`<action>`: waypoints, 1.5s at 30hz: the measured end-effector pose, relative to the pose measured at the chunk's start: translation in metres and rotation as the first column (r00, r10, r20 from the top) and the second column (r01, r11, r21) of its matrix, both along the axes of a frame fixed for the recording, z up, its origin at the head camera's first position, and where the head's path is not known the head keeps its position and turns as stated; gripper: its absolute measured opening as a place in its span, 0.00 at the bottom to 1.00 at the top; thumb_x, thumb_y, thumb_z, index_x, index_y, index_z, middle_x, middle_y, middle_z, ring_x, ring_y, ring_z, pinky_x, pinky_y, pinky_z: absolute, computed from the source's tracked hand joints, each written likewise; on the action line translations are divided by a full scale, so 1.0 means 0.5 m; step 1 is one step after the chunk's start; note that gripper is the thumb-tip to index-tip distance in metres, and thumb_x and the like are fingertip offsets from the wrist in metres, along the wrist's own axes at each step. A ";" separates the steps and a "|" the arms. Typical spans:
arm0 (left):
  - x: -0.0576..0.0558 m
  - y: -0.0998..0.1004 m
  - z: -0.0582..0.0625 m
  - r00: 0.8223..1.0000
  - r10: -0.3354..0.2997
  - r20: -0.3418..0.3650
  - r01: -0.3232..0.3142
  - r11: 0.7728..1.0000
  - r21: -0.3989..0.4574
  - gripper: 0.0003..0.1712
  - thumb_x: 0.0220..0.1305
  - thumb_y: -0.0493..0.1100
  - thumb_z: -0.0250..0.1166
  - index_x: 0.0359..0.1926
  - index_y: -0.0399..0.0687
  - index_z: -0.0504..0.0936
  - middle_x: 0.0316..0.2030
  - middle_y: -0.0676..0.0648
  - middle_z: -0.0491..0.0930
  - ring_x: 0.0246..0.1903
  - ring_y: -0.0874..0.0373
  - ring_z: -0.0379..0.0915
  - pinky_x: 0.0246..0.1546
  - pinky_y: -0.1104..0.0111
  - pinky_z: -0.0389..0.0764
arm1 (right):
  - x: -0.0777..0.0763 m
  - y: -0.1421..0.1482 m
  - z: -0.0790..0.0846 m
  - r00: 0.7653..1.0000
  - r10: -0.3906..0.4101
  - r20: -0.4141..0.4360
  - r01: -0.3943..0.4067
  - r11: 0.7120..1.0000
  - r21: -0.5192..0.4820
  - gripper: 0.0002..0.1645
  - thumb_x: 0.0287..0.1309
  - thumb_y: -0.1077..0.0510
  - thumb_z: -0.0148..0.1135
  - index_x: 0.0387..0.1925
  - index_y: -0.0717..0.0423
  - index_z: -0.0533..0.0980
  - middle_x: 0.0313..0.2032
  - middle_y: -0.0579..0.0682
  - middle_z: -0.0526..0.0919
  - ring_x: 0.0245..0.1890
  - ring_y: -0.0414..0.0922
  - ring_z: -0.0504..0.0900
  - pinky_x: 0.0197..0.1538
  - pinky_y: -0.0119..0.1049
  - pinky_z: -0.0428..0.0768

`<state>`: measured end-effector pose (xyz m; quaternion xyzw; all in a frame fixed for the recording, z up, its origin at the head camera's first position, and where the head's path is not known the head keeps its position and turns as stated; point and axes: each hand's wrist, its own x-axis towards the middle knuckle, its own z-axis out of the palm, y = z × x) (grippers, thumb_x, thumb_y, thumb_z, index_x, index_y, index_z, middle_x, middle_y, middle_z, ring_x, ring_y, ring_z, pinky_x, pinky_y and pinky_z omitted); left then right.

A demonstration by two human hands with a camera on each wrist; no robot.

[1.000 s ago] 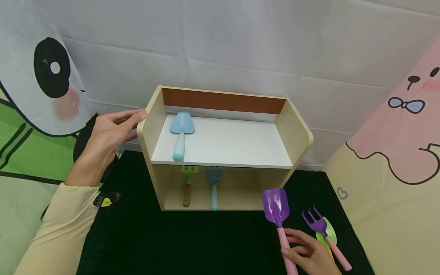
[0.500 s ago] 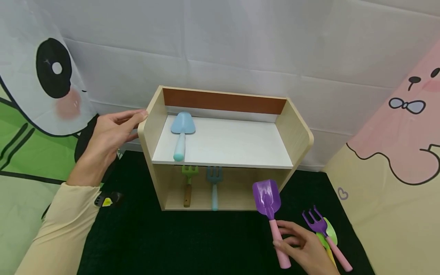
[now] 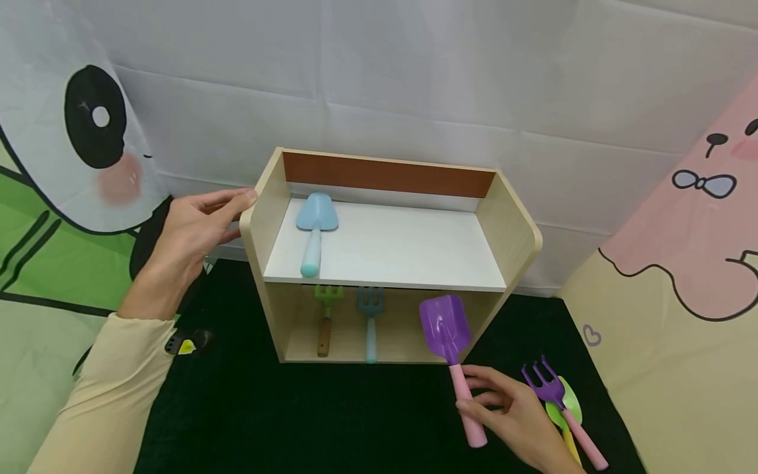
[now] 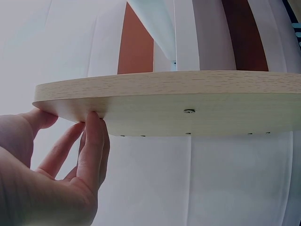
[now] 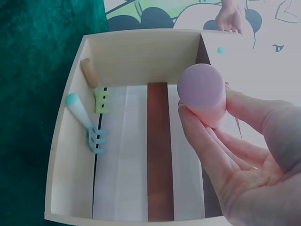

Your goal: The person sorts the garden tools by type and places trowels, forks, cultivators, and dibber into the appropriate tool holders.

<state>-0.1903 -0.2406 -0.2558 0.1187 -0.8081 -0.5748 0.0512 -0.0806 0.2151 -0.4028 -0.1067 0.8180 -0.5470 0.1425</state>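
Note:
My right hand (image 3: 506, 408) pinches the pink handle of a garden shovel (image 3: 445, 326) with a purple blade, raised at the front right of a two-tier wooden shelf (image 3: 385, 280). In the right wrist view the round handle end (image 5: 202, 87) faces the camera and hides the blade. My left hand (image 3: 195, 230) touches the outside of the shelf's left side panel (image 4: 188, 101) with its fingertips. A light blue trowel (image 3: 316, 214) lies on the upper white board. In the lower compartment are a green hand fork (image 3: 325, 316) with a wooden handle and a blue hand fork (image 3: 370, 322).
To the right on the dark green cloth (image 3: 284, 421), a purple hand fork (image 3: 551, 388) with a pink handle lies across a green trowel (image 3: 572, 398). A white sheet (image 3: 403, 79) hangs behind the shelf, with printed cartoon sheets on both sides.
My right hand has carried the purple shovel left and upward, so its blade now overlaps the lower compartment's right part. The left hand stays at the shelf's side panel.

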 end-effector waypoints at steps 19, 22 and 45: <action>0.001 -0.001 -0.001 1.000 0.005 -0.008 -0.005 1.000 0.005 0.43 0.49 0.73 0.61 0.64 0.60 0.73 0.65 0.46 0.64 0.61 0.50 0.62 0.59 0.52 0.70 | -0.035 -0.037 0.035 0.970 0.095 -0.225 -0.113 0.991 -0.068 0.27 0.57 0.58 0.66 0.58 0.53 0.72 0.47 0.55 0.80 0.37 0.46 0.85 0.42 0.36 0.84; 0.001 -0.002 -0.001 1.000 0.008 -0.009 -0.007 1.000 0.002 0.43 0.49 0.73 0.61 0.63 0.60 0.73 0.65 0.46 0.65 0.60 0.50 0.62 0.59 0.53 0.70 | -0.040 -0.044 0.042 0.967 0.098 -0.237 -0.120 0.990 -0.080 0.27 0.56 0.58 0.66 0.58 0.53 0.73 0.47 0.55 0.80 0.36 0.46 0.85 0.41 0.36 0.84; 0.002 -0.001 -0.002 1.000 -0.004 -0.018 0.004 1.000 -0.001 0.41 0.50 0.72 0.61 0.62 0.60 0.74 0.63 0.47 0.66 0.60 0.51 0.63 0.58 0.53 0.72 | -0.099 -0.087 0.084 0.953 0.118 -0.278 -0.142 0.987 -0.068 0.26 0.57 0.58 0.67 0.57 0.53 0.73 0.46 0.54 0.81 0.36 0.46 0.85 0.39 0.37 0.84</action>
